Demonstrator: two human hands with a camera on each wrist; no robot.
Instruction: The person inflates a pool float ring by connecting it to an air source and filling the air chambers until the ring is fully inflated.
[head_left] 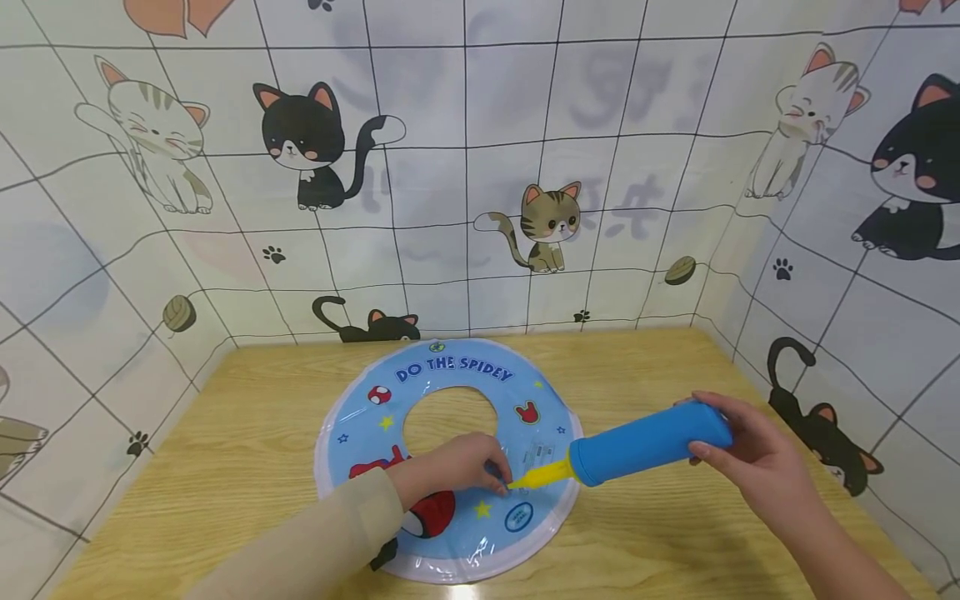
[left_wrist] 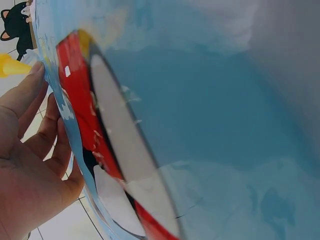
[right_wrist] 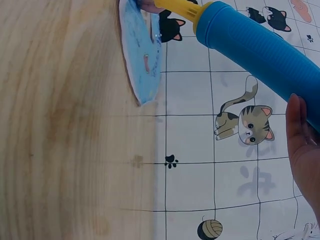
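A flat, blue printed swim ring (head_left: 551, 408) with a clear rim lies on the table; its print fills most of the left wrist view. My left hand (head_left: 468, 462) reaches over the ring and pinches its small clear valve (left_wrist: 34, 56) between thumb and fingers. The tapered yellow nozzle (head_left: 543, 475) of a blue hand pump (head_left: 645, 446) meets the valve at those fingertips; whether the tip is inside cannot be made out. At the pump's far end, my right hand (head_left: 753, 454) grips the blue body, which slants up to the right above the table.
A wood-grain table (head_left: 247, 467) carries the ring. White grid-patterned sheeting (head_left: 465, 183) with cartoon cats stands behind it and along both sides. The ring's far edge lies close to the back sheeting.
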